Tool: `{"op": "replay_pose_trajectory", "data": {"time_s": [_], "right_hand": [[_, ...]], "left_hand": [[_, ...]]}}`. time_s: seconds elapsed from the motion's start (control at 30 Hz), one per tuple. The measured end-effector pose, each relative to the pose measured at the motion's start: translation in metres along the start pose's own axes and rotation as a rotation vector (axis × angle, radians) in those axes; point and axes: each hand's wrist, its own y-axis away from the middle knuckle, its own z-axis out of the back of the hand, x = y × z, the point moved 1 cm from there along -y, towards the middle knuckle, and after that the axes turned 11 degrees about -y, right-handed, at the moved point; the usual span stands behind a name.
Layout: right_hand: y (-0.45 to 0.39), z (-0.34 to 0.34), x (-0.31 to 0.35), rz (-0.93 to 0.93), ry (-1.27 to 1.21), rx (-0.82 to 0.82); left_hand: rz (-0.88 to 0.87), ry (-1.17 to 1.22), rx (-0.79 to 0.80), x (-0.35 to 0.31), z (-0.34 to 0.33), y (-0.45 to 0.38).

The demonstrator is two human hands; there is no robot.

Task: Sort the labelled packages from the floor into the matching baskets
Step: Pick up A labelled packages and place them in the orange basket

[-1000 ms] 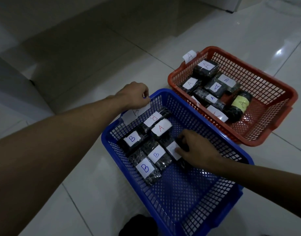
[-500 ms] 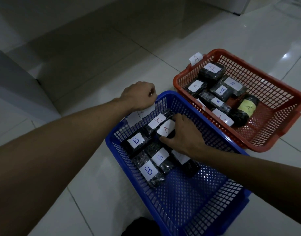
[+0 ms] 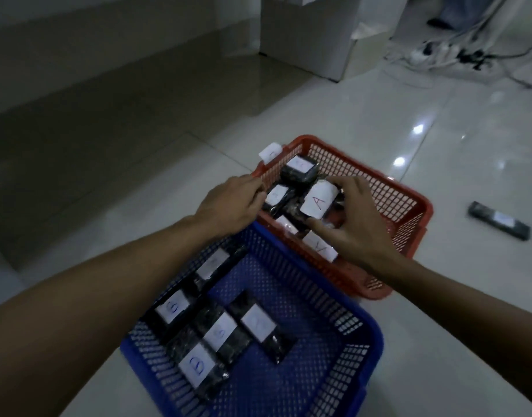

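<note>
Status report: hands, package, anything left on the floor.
Right hand holds the A-labelled package over the red basket. Left hand on its near rim. One package on the floor, right.

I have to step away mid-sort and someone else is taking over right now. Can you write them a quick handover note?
Right hand pinches a package labelled A over the red basket, not yet released.
Left hand rests on the near-left rim of the red basket, holding no package.
The red basket holds several labelled packages. The blue basket holds five; two labels read B, the rest are too blurred to tell.
Done: most packages sit in baskets.
Left: set the A package down, then fetch the package on the floor to the right; its label is unreadable from here.
</note>
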Motion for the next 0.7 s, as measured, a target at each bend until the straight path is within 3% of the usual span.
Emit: {"op": "replay_pose_trajectory", "data": {"time_s": [0.3,0.57,0.7], "right_hand": [[-0.049,0.044,-0.080,-0.274,0.009,-0.150],[-0.056,0.027,-0.116,-0.372,0.075,0.087],[-0.054,0.027,-0.122,-0.396,0.173,0.170]], "left_hand": [[-0.039,0.059,0.175,-0.075,-0.036,-0.066],[-0.009,0.000,0.356,-0.090,-0.071,-0.084],[-0.059,-0.073,0.365,-0.088,-0.076,-0.084]]}}
